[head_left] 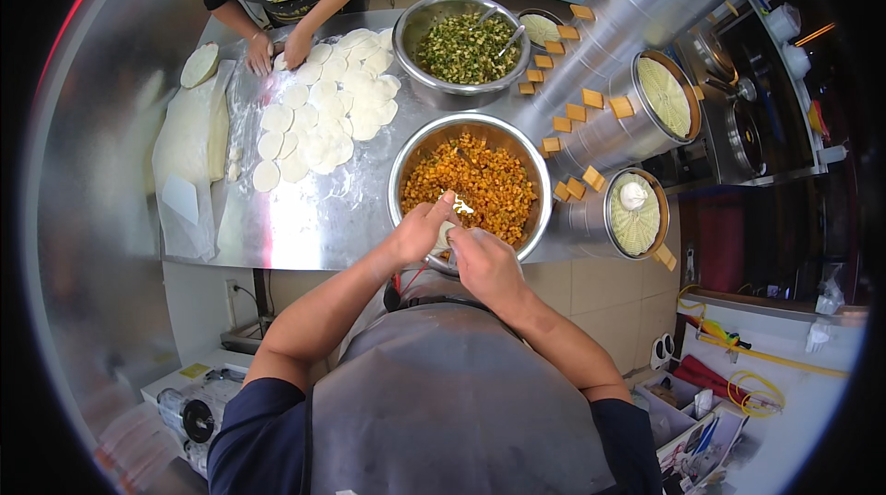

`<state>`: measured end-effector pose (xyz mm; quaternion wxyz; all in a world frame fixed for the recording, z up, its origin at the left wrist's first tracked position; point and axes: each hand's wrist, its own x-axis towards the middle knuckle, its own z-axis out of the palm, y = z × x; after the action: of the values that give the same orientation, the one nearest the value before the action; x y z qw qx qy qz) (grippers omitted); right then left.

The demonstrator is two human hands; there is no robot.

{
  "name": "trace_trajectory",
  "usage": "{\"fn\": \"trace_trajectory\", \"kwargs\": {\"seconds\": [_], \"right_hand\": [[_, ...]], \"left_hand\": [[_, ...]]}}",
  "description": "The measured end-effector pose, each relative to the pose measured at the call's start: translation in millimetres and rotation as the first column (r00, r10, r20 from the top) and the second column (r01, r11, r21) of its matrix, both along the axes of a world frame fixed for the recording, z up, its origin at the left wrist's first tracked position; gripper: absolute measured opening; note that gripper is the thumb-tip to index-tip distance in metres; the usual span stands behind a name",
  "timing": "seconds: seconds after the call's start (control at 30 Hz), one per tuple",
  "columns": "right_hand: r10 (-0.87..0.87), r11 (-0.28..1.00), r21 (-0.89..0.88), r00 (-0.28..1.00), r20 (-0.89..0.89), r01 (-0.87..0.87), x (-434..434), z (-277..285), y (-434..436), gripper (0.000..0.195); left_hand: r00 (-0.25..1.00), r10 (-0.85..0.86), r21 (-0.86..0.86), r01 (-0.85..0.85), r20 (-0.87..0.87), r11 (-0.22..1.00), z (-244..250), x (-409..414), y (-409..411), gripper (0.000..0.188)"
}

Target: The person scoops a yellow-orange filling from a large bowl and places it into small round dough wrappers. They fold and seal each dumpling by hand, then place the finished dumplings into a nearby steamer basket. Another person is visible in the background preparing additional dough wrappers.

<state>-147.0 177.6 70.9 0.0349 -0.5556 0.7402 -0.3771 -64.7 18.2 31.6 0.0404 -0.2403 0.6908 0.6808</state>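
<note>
Over the near rim of a steel bowl (545, 218) of orange diced filling (477, 180), my two hands meet around a small piece of pale dough (444, 239). My left hand (417, 231) holds its left side with the thumb pointing up. The fingers of my right hand (488, 265) pinch its right edge. Most of the dough is hidden by my fingers, so any filling inside cannot be seen. A utensil handle (468, 157) pokes out of the orange filling. On the floured steel table (304, 232) to the left lie many flat round dough wrappers (325, 114).
Behind stands a bowl of green chopped filling (464, 45) with spoons. A co-worker's hands (280, 52) press dough at the far left. Covered dough (190, 156) lies along the left edge. Stacked steamers are at right; the nearest steamer (640, 239) holds one white bun (633, 196).
</note>
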Motion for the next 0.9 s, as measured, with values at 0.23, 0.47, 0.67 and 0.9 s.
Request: {"fn": "trace_trajectory", "kwargs": {"seconds": [0.23, 0.47, 0.67, 0.9], "right_hand": [[0.001, 0.997, -0.079, 1.0, -0.026, -0.003, -8.8, 5.1, -0.4, 0.013], [0.126, 0.99, -0.041, 0.984, -0.129, -0.132, -17.8, 5.4, -2.9, 0.02], [0.134, 0.987, -0.057, 0.964, -0.228, -0.151, -24.8, 20.6, -6.4, 0.015], [0.021, 0.997, -0.065, 0.977, -0.212, -0.036, -40.1, 17.1, -1.6, 0.008]], "left_hand": [[0.994, 0.061, 0.328, -0.028, -0.092, 0.944, 14.8, 11.8, -0.1, 0.067], [0.995, 0.087, 0.175, -0.095, 0.053, 0.98, -0.8, -4.4, -3.8, 0.071], [0.947, -0.103, 0.484, -0.062, 0.305, 0.873, 10.0, -23.0, -14.9, 0.072], [0.999, -0.031, 0.483, 0.021, 0.012, 0.876, 12.4, -31.6, -3.6, 0.069]]}}
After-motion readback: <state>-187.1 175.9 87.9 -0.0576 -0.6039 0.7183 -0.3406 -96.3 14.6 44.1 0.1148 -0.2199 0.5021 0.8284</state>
